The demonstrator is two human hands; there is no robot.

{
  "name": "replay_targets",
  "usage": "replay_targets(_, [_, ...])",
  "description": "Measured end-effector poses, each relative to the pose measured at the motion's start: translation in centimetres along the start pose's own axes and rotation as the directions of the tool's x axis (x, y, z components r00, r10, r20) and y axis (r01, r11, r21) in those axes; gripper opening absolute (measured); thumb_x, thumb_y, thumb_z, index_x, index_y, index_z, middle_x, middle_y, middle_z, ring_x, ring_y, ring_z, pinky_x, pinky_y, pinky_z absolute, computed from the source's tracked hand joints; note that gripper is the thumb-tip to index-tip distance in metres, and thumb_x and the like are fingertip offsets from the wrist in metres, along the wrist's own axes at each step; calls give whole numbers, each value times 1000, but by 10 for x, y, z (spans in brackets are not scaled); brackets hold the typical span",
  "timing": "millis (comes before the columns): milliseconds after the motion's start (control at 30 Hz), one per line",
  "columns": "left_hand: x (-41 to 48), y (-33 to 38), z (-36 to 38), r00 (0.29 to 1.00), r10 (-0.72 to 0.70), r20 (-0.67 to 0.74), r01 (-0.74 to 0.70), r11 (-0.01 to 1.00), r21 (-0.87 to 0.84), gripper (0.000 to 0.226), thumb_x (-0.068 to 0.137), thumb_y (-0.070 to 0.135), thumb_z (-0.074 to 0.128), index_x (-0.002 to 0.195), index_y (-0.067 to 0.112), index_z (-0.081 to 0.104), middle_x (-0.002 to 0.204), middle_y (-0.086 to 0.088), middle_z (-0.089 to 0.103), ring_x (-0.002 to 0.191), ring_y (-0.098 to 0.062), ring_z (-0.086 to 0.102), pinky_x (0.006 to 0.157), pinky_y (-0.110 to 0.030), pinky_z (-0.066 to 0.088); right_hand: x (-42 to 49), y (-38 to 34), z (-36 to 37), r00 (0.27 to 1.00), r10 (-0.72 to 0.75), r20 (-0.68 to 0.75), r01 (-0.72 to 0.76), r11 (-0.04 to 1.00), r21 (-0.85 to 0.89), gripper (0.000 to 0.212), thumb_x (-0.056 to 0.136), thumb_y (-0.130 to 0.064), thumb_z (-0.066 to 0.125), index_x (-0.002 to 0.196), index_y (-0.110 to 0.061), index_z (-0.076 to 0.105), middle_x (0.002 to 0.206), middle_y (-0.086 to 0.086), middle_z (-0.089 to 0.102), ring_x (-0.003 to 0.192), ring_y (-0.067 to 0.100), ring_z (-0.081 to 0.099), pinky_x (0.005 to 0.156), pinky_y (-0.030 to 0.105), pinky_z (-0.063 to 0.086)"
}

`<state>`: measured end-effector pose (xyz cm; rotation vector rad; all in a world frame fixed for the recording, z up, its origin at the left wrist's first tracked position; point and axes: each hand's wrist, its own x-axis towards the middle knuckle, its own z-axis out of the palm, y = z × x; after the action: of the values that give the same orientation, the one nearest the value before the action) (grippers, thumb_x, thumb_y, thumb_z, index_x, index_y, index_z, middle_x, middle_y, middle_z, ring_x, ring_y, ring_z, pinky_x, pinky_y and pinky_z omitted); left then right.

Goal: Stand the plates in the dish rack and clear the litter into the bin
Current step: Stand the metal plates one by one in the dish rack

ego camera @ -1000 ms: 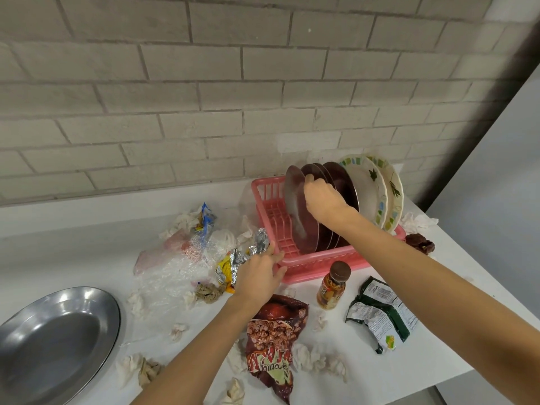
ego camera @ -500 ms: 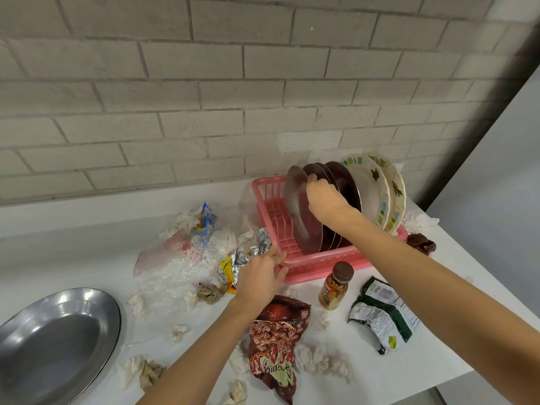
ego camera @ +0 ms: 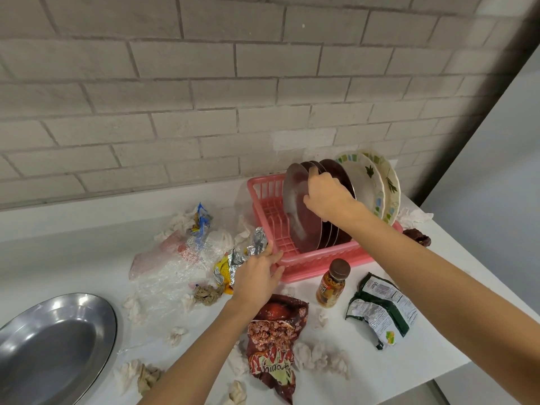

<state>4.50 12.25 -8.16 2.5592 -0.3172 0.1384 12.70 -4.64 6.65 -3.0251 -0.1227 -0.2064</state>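
1. The white counter (ego camera: 87, 252) carries everything, and the pink dish rack (ego camera: 321, 258) sits at its back by the brick wall.
2. A big oval steel platter (ego camera: 52, 346) lies flat, well apart from the rack, to its near left.
3. In the rack stand a steel plate (ego camera: 298, 211) at the left, dark plates (ego camera: 336, 173) just behind it, then two leaf-patterned plates (ego camera: 365, 182) at the right end.
4. Clear plastic film (ego camera: 169, 273) sprawls left of the rack.
5. A red snack bag (ego camera: 274, 346) lies in front of the rack, and a green-and-white packet (ego camera: 380, 308) lies in front to the right.
6. My right hand (ego camera: 327, 197) grips the steel plate's top rim, fingers curled over its edge.
7. My left hand (ego camera: 257, 276) presses its nearly straight fingers against the rack's near-left corner.
8. A crumpled foil wrapper (ego camera: 233, 258) lies just left of that corner, touching my left hand.
9. A small brown-capped bottle (ego camera: 333, 283) stands upright just in front of the rack.
10. Crumpled tissues (ego camera: 318, 356) are scattered in front and to the left.
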Motion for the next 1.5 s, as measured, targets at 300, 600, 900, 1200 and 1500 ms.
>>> replay_targets(300, [6, -5, -11, 990, -36, 140, 75, 956, -285, 34, 91, 29, 66, 125, 30, 65, 148, 15, 43, 115, 1, 58, 95, -21, 49, -33, -17, -26, 996, -85, -14, 83, 993, -83, 26, 91, -29, 56, 104, -7, 59, 92, 11, 61, 83, 35, 63, 61, 34, 38])
replay_targets(600, [-39, -50, -76, 970, -209, -127, 103, 821, -562, 26, 88, 14, 71, 88, 39, 74, 86, 22, 74, 80, -1, 68, 70, -20, 55, -79, -70, 36, 938, -331, 103, 316, 939, 133, 21, 90, -21, 49, 106, -12, 60, 101, 12, 62, 90, 36, 63, 70, 40, 49])
replay_targets(900, [-134, -187, -151, 711, -597, -372, 505, 801, -321, 20, 91, 17, 64, 107, 27, 69, 105, 3, 71, 84, -15, 65, 71, -33, 50, -81, -83, 85, 932, -247, 267, 268, 962, -47, 60, 89, -26, 53, 143, -9, 33, 140, 15, 30, 128, 35, 38, 104, 48, 41])
replay_targets(1200, [-192, -279, -178, 445, -835, -324, 892, 445, 78, 54, 84, 26, 65, 135, 16, 49, 141, -11, 43, 126, -37, 40, 100, -51, 41, -94, -91, 110, 914, -269, 303, 315, 942, -116, 70, 86, -35, 56, 148, -18, 28, 153, 15, 20, 144, 37, 16, 113, 53, 28])
replay_targets(1500, [-237, -308, -182, 381, -875, -301, 920, 390, 32, 58, 84, 32, 71, 132, 11, 45, 122, -15, 55, 113, -36, 52, 84, -47, 48, -122, -122, 115, 786, -587, 195, 549, 807, 217, 48, 91, -25, 57, 138, -17, 49, 152, 9, 28, 143, 27, 20, 117, 38, 21])
